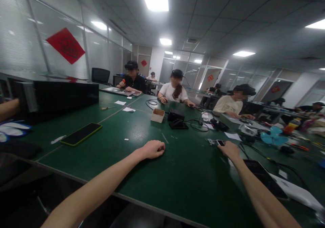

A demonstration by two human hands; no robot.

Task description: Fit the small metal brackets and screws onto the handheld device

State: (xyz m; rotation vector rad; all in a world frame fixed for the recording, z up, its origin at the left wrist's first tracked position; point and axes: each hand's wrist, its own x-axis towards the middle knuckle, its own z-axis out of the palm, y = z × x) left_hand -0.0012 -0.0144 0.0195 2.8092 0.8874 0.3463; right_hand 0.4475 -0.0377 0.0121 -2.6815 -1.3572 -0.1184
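Observation:
My left hand (153,149) rests on the green tabletop (175,177) near the middle, its fingers curled in and nothing visible in them. Farther right, my right hand (229,149) has its fingers closed on a small metal caliper-like tool with a dark display (220,142), whose jaws (210,141) point left just above or on the table. A small open cardboard box (157,116) stands beyond my left hand, beside a black device (177,118). Next to my right forearm lies a black phone-like slab (264,177).
At left are a phone with a green edge (81,134), a screwdriver (108,108) and a large black case (61,97). Cables, a blue fan (274,136) and a bottle (292,125) crowd the right. Several people sit around the tables.

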